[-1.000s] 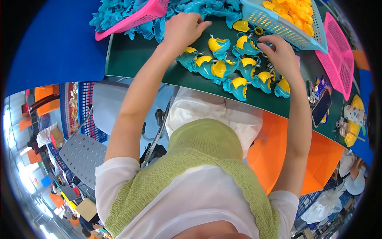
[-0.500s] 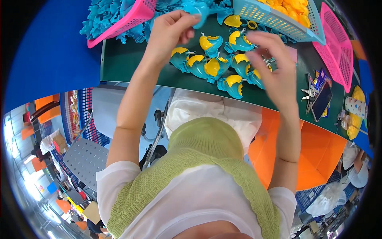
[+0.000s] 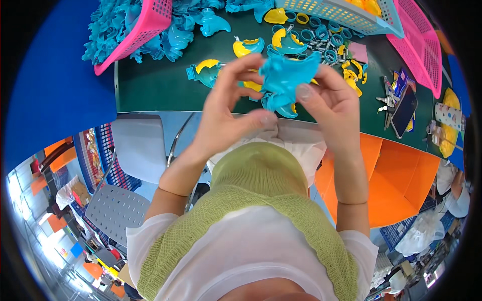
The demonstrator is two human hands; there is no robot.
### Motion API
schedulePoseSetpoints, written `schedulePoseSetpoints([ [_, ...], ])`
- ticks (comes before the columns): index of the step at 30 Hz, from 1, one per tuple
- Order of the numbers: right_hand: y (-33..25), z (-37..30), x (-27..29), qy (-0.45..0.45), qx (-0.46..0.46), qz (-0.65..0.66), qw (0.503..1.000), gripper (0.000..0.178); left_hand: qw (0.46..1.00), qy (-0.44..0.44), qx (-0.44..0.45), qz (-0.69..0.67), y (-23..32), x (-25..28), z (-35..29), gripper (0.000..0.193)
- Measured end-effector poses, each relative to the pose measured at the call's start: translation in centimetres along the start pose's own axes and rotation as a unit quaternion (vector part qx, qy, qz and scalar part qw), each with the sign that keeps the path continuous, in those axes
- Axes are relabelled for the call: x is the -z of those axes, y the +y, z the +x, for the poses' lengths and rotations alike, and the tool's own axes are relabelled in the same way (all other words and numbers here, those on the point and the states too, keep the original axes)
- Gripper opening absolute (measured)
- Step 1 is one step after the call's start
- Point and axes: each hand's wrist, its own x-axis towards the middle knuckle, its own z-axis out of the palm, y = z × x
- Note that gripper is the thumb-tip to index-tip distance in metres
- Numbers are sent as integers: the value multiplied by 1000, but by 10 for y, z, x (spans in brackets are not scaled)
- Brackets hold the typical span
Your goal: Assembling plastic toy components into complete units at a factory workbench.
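Blue piece: a turquoise plastic part (image 3: 286, 78) is held up above the green table (image 3: 155, 85), between both hands, nearer the chest than the parts lying on the table.
Left hand (image 3: 231, 108): fingers curled narrow; fingertips are set against the part's left edge, thumb below it.
Right hand (image 3: 329, 103): thumb is pressed on the part's right side, fingers wrapped behind it.
Table: blue-and-yellow assembled parts (image 3: 248, 46) are scattered beyond the hands.
Pink basket (image 3: 143, 30): placed far left, blue parts heaped around it.
Blue basket (image 3: 346, 15): placed far right, yellow pieces inside.
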Motion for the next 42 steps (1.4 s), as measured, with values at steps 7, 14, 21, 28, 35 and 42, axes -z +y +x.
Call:
schedulePoseSetpoints([
  [7, -2, -3, 13, -42, -56, -51, 996, 12, 947, -114, -206, 219, -2, 3, 7, 67],
  [14, -18, -4, 6, -49, -191, 0, 980, 8, 983, -63, -134, 106, 11, -23, -2, 65],
  [21, -33, 27, 56, -46, 45, -433, 899, 14, 984, 6, -162, -69, 14, -13, -7, 45],
  [28, 8, 69, 148, -30, 82, -600, 795, 17, 901, -57, 190, -385, 18, -14, -6, 45],
  [35, 8, 76, 143, -24, 137, -615, 776, 14, 958, -27, 175, -225, 20, -20, -9, 56],
  [42, -15, 32, 85, 72, 85, -371, 922, 18, 971, -12, 140, -191, 23, -22, -9, 57],
])
